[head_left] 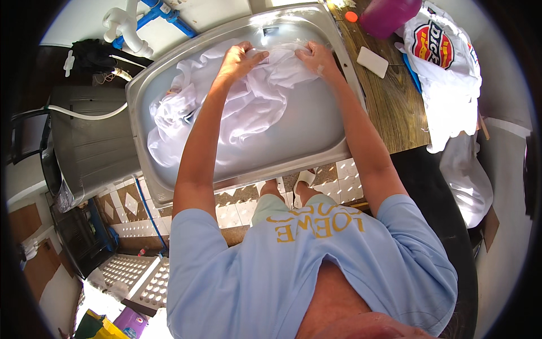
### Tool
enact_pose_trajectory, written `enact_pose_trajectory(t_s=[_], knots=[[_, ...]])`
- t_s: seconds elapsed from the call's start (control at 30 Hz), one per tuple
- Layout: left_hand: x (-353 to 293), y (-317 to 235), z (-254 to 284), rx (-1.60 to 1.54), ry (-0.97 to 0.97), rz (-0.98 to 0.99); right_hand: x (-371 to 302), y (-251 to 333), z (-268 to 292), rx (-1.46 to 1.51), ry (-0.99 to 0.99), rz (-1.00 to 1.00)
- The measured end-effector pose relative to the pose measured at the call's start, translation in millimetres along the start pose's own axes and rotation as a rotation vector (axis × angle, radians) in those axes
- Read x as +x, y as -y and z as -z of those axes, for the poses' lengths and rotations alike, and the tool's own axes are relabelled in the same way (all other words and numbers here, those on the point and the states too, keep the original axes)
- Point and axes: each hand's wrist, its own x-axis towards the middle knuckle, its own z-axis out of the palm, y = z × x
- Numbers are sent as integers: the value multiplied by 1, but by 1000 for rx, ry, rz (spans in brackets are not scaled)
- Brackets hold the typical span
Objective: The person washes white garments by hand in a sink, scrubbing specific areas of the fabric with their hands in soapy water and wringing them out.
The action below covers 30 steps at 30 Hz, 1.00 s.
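Note:
A wet white garment (pixel 257 107) lies bunched in the cloudy water of a stainless steel sink (pixel 243 182). Near the sink's far side, my left hand (pixel 240 61) grips its upper edge with thumb and fingers pinched together. To the right, my right hand (pixel 317 60) pinches the same cloth, and a strip of it stretches between both hands. The rest of the fabric spreads left and toward me, crumpled under my left forearm, with a small dark patch showing in it. Its exact kind of garment cannot be made out.
On the wooden counter (pixel 395 96) at right lie a white bar of soap (pixel 372 62), an orange cap (pixel 351 16), a purple container (pixel 389 17) and a white printed cloth (pixel 451 79). White and blue pipes (pixel 164 17) stand behind the sink. A grey appliance (pixel 93 127) is at left.

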Motion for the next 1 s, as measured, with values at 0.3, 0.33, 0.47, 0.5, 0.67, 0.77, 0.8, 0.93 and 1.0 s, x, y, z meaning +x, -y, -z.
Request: enact_pose_trajectory(t_s=[0.3, 0.33, 0.47, 0.5, 0.67, 0.77, 0.8, 0.93, 1.0], knots=[[-3, 86, -27, -105, -44, 46, 22, -20, -41, 721, -63, -272], [-6, 84, -14, -316, 4, 125, 14, 6, -26, 1249, 58, -483], [-1, -44, -5, -1245, -217, 321, 1, 44, -25, 1740, 224, -582], [-6, -69, -10, -1248, -201, 282, 3, 49, -42, 1740, 196, -588], [-30, -88, -111, -307, -225, -406, 36, -31, -109, 2131, 651, 6], [-24, -82, -113, 179, -295, -601, 28, -50, -117, 1876, 333, 98], [-13, -58, -94, 171, -417, -485, 11, 2, -111, 1802, 241, -193], [28, -39, -46, 420, -373, -336, -34, 100, -49, 1689, 48, -710], [13, -52, -68, 221, -474, -513, -13, 38, -72, 2030, 544, 95]])
